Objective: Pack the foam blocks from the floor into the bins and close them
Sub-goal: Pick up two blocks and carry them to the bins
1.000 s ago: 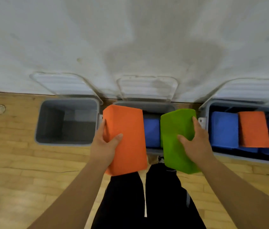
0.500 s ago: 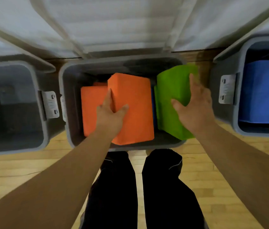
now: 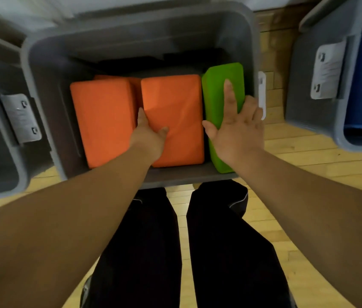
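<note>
Hands (image 3: 151,136) (image 3: 238,130) on middle orange block (image 3: 173,101), green block (image 3: 215,85)

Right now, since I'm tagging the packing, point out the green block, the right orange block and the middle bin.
green block (image 3: 215,94): head view, top face.
right orange block (image 3: 173,101): head view, top face centre.
middle bin (image 3: 142,36): head view, far inner wall.
</note>
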A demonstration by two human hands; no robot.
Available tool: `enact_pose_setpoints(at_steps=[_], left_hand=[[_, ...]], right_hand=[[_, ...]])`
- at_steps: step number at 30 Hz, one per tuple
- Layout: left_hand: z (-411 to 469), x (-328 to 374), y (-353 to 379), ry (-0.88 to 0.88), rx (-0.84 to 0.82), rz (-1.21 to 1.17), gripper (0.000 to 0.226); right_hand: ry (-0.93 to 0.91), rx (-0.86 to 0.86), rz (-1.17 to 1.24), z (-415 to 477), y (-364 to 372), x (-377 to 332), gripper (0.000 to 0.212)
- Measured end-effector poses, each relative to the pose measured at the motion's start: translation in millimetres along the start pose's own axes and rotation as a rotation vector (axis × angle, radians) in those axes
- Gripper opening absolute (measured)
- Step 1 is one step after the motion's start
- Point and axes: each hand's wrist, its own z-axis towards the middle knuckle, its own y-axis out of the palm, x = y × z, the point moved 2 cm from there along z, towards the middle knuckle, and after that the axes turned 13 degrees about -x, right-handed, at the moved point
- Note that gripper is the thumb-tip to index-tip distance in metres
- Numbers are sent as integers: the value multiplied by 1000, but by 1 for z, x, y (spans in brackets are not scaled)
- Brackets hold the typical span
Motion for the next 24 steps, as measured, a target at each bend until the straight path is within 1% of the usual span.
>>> enact_pose_setpoints(at_steps=[3, 7, 10, 12, 14, 18, 19, 22, 24], left_hand=[[-19, 2, -4, -7, -69, 8, 95], [-74, -6, -20, 53, -117, 45, 84], [-138, -14, -46, 35, -149, 94, 77], [-187, -20, -72, 13, -159, 150, 81], [-242, -18, -102, 5, -183, 172, 85], [-347, -15, -162, 19, -237, 131, 93], [-369, -13, -176, 29, -233, 138, 91], [-422, -8, -215, 65, -208, 166, 77], [-447, -10, -234, 94, -170, 160, 73]], right_hand=[[16, -64, 20, -12, -10, 2, 97], [-9, -147, 26, -55, -31, -5, 96], [-17, -285, 41, -105, -51, -14, 91], [-17, -380, 58, -145, -72, -23, 91], [0, -430, 76, -191, -101, -32, 94], [32, -398, 68, -285, -163, -56, 101], [42, -391, 69, -303, -175, -62, 103], [22, -386, 93, -337, -203, -72, 110], [-4, -381, 127, -341, -215, -71, 121]])
